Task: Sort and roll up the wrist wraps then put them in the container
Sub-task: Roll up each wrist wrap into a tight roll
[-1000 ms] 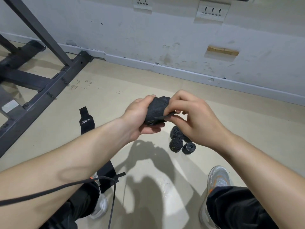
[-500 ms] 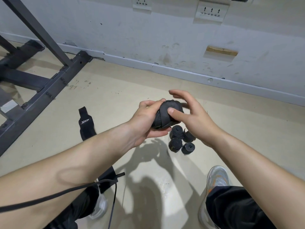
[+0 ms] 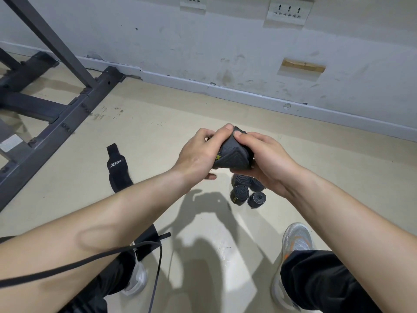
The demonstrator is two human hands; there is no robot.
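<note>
Charcoal-black rolled wrap (image 3: pixel 233 155) at centre frame with a yellow-green mark, black rolls (image 3: pixel 240 193) just below it, black flat wrap (image 3: pixel 117 168) at centre left with white lettering, beige floor (image 3: pixel 158 132), scuffed pale grey wall (image 3: pixel 203 41), dark grey metal frame (image 3: pixel 56 123) at upper left, grey-white shoe (image 3: pixel 296 239) with an orange streak at lower right, black trousers (image 3: pixel 316 281)

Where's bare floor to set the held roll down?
Free: floor between the baseboard and the left hand and right hand gripping the roll; the patch right of the rolled wraps, beyond the right shoe. Crowded: around those wraps, and lower left where the flat wrap lies by the left shoe.
</note>
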